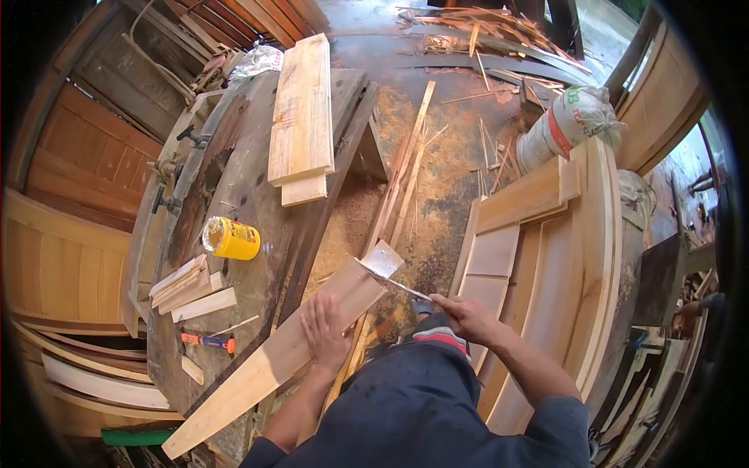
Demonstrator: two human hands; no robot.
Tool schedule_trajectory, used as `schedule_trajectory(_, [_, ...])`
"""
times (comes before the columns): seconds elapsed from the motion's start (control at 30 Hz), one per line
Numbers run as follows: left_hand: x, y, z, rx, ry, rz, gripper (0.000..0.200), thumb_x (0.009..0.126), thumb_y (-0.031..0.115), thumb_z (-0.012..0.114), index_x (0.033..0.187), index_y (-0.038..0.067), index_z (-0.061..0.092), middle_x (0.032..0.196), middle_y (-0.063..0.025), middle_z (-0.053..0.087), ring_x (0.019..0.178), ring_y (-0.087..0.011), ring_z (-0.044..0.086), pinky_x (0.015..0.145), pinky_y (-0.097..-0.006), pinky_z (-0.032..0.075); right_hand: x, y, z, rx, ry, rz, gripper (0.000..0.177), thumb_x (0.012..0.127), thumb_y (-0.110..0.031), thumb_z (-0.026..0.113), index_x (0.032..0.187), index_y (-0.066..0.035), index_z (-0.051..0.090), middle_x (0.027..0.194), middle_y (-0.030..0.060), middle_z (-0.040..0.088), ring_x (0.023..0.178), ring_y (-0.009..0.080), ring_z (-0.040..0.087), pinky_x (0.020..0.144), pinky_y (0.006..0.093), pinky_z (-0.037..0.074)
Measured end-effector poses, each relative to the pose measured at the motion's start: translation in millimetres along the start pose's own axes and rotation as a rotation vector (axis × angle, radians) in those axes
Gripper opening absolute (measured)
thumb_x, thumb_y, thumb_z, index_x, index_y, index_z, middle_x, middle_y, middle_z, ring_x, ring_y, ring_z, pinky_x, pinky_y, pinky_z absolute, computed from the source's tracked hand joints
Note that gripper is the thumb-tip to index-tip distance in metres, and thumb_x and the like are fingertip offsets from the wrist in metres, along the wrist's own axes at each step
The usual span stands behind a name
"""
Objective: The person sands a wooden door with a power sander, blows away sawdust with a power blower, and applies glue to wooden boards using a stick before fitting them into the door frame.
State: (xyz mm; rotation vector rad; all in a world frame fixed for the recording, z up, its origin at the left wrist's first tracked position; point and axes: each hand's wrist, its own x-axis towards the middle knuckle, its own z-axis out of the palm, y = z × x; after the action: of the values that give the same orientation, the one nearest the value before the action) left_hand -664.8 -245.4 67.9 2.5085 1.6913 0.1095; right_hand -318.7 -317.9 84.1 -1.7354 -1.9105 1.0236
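A long wooden plank (pixel 269 355) lies slantwise across the workbench's edge, its far end cut to a narrower tenon (pixel 381 260) coated with white glue. My left hand (pixel 324 331) rests flat on the plank's upper face, fingers stretched out. In my right hand (pixel 466 318) is a thin stick (pixel 409 291), held in closed fingers, its tip touching the glue-covered end. A yellow tub (pixel 232 239) with white smears round its rim sits tilted on the bench, left of the plank. Near it lie several short wood pieces (pixel 186 282) and an orange-and-blue tool (pixel 208 342).
More planks (pixel 301 109) are stacked at the bench's (pixel 242 164) far end. To my right stands a wooden panel assembly (pixel 558 273), with a white sack (pixel 566 129) beyond it. Offcuts and strips (pixel 413 164) litter the dusty floor. Wooden doors (pixel 70 257) lean at left.
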Motion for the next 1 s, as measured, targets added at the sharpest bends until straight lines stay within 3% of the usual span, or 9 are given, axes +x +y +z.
schedule_trajectory(0.13, [1,3,1,0.037,0.02,-0.001,0.103,0.076,0.029,0.083,0.159,0.011,0.025,0.165,-0.0206,0.022,0.154,-0.0404,0.016,0.121,-0.0617,0.016,-18,22,12,0.139,0.044,-0.109,0.048,0.096,-0.007,0.054,0.143,-0.016,0.055,0.09,0.016,0.066,0.079,0.0345,0.066,0.071,0.0425,0.053])
schedule_trajectory(0.23, [3,8,-4,0.007,0.012,-0.025,0.091,0.084,0.034,0.076,0.159,0.012,0.029,0.164,-0.0182,0.025,0.154,-0.0392,0.018,0.12,-0.0626,0.015,-38,24,10,0.344,-0.104,0.098,0.05,0.096,-0.003,0.053,0.145,-0.015,0.055,0.098,0.0168,0.07,0.08,0.0296,0.067,0.073,0.0359,0.053])
schedule_trajectory(0.33, [3,7,-3,-0.005,0.012,-0.041,0.083,0.089,0.039,0.07,0.158,0.013,0.031,0.164,-0.0165,0.027,0.154,-0.0384,0.019,0.12,-0.0628,0.015,-44,44,28,0.606,-0.024,0.139,0.051,0.097,-0.003,0.052,0.146,-0.017,0.054,0.105,0.0167,0.072,0.083,0.0242,0.068,0.074,0.0315,0.052])
schedule_trajectory(0.43, [2,7,-3,-0.007,0.013,-0.043,0.084,0.088,0.037,0.072,0.158,0.013,0.032,0.164,-0.0165,0.027,0.154,-0.0382,0.019,0.12,-0.0622,0.015,-21,26,11,0.421,0.302,-0.09,0.05,0.097,-0.006,0.054,0.145,-0.019,0.056,0.097,0.0151,0.07,0.084,0.0262,0.068,0.072,0.0353,0.054])
schedule_trajectory(0.53, [2,8,-4,-0.021,0.003,-0.039,0.088,0.085,0.033,0.075,0.158,0.012,0.031,0.164,-0.0168,0.026,0.154,-0.0386,0.019,0.121,-0.0618,0.016,-4,13,-9,-0.101,0.205,0.081,0.05,0.095,-0.011,0.059,0.144,-0.022,0.056,0.09,0.0124,0.065,0.082,0.0292,0.066,0.069,0.0407,0.054])
schedule_trajectory(0.63, [1,6,-6,-0.022,0.002,-0.043,0.092,0.081,0.029,0.078,0.158,0.013,0.031,0.165,-0.0171,0.026,0.153,-0.0393,0.019,0.121,-0.0618,0.017,1,-4,-27,-0.216,0.202,0.095,0.052,0.092,-0.014,0.062,0.143,-0.022,0.056,0.087,0.0116,0.059,0.077,0.0334,0.063,0.066,0.0455,0.053])
schedule_trajectory(0.83, [-15,-10,-11,0.05,-0.047,-0.055,0.097,0.076,0.024,0.08,0.159,0.014,0.029,0.164,-0.0199,0.025,0.153,-0.0411,0.019,0.12,-0.062,0.019,-15,7,-26,-0.217,0.065,-0.06,0.052,0.09,-0.009,0.059,0.141,-0.02,0.057,0.085,0.0135,0.062,0.072,0.0357,0.064,0.062,0.0466,0.052])
schedule_trajectory(0.93, [-21,-22,-8,0.055,-0.022,-0.025,0.096,0.075,0.022,0.077,0.158,0.013,0.03,0.164,-0.0211,0.025,0.153,-0.0423,0.02,0.12,-0.0615,0.019,-12,19,-28,-0.074,0.121,0.036,0.051,0.093,-0.023,0.062,0.143,-0.022,0.054,0.093,0.0125,0.064,0.085,0.036,0.067,0.067,0.0475,0.054])
schedule_trajectory(1.0, [-25,-21,-7,0.054,-0.023,-0.028,0.095,0.076,0.022,0.077,0.158,0.014,0.029,0.164,-0.0214,0.025,0.152,-0.0429,0.02,0.12,-0.0616,0.019,2,14,-28,-0.07,0.113,0.059,0.052,0.093,-0.023,0.061,0.144,-0.023,0.053,0.096,0.0125,0.065,0.086,0.0364,0.067,0.069,0.0474,0.054])
